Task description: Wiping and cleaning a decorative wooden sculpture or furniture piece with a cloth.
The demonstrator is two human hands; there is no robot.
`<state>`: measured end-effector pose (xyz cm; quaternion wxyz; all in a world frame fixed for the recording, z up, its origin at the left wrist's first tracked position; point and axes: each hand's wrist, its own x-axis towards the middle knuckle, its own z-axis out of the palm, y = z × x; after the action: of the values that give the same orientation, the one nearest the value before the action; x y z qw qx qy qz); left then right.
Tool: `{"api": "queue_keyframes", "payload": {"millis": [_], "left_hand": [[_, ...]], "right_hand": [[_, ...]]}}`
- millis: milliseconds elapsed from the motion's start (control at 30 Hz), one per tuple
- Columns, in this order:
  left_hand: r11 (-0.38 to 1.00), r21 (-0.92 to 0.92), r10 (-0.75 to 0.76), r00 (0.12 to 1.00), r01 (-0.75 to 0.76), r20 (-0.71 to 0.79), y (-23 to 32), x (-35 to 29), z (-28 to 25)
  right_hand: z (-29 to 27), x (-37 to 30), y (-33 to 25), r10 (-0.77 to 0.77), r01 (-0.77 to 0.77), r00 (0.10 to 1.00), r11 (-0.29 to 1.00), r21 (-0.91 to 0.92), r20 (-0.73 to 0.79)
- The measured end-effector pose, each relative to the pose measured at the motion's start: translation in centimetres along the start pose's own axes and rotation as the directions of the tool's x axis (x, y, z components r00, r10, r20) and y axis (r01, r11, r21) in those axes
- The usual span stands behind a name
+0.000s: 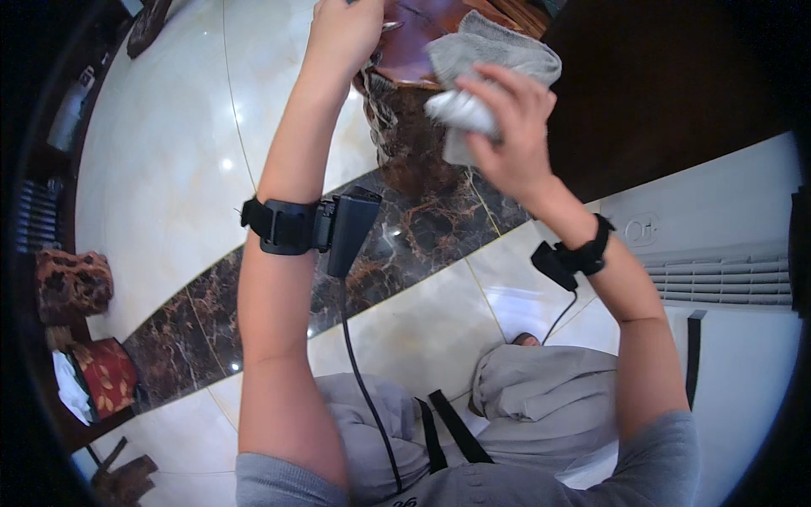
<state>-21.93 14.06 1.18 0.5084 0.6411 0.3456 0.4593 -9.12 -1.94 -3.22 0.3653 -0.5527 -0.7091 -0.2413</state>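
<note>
At the top edge my left hand (348, 38) reaches over the polished reddish-brown wooden table (411, 52). Its fingers are mostly cut off by the frame, so whether it holds the small dark thing above it is unclear. A small shiny metallic thing shows beside that hand. My right hand (517, 127) has its fingers curled round a small white, rounded object (462, 112), blurred by motion, whose kind I cannot make out. Behind it a grey cloth (494, 52) lies bunched at the table's edge, partly hidden by my fingers.
The table has a gnarled, rough edge. A dark brown panel (659, 76) stands at the right, with a white wall and slatted vent (718, 279) below it. Carved wooden pieces (74, 286) and a red patterned cushion (106, 378) are at the left. A cable (359, 363) hangs from my left wrist strap.
</note>
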Motion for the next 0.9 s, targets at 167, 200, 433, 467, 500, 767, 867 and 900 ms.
{"api": "queue_keyframes", "payload": {"millis": [167,200,433,467,500,767,867,900], "left_hand": [[0.996,-0.094,0.01,0.991,0.003,0.134,1.5,-1.8,-2.2],[0.995,-0.1,0.017,0.992,-0.005,0.126,1.2,-1.5,-2.3],[0.997,0.022,0.078,0.994,-0.08,0.076,-0.1,-1.5,-1.7],[0.996,0.077,0.047,0.997,-0.052,0.06,0.0,-1.7,-1.5],[0.991,0.134,0.022,0.999,-0.027,0.042,0.2,-1.8,-1.2],[0.857,0.469,0.252,0.967,-0.214,-0.02,-1.6,-1.1,3.4],[0.693,0.696,0.294,0.955,-0.185,-0.039,-0.6,-4.0,4.2],[0.664,0.718,0.319,0.947,-0.207,-0.022,-0.6,-4.2,4.1]], "right_hand": [[8.2,-5.4,-0.8,-0.118,0.175,0.877,0.981,-0.08,0.466],[9.1,-6.7,-0.3,-0.129,0.187,0.876,0.979,-0.082,0.466],[9.4,-11.0,2.8,-0.263,0.344,0.684,0.939,0.018,0.68],[8.5,-11.1,3.1,-0.221,0.335,0.664,0.942,-0.021,0.715],[7.8,-11.3,4.1,-0.176,0.295,0.723,0.953,-0.067,0.668],[3.1,-5.4,3.9,-0.176,0.198,0.962,0.976,-0.091,0.211],[3.8,-5.2,2.6,-0.145,0.162,0.97,0.984,-0.078,0.195],[4.2,-5.2,1.9,-0.144,0.169,0.958,0.982,-0.083,0.247]]}}
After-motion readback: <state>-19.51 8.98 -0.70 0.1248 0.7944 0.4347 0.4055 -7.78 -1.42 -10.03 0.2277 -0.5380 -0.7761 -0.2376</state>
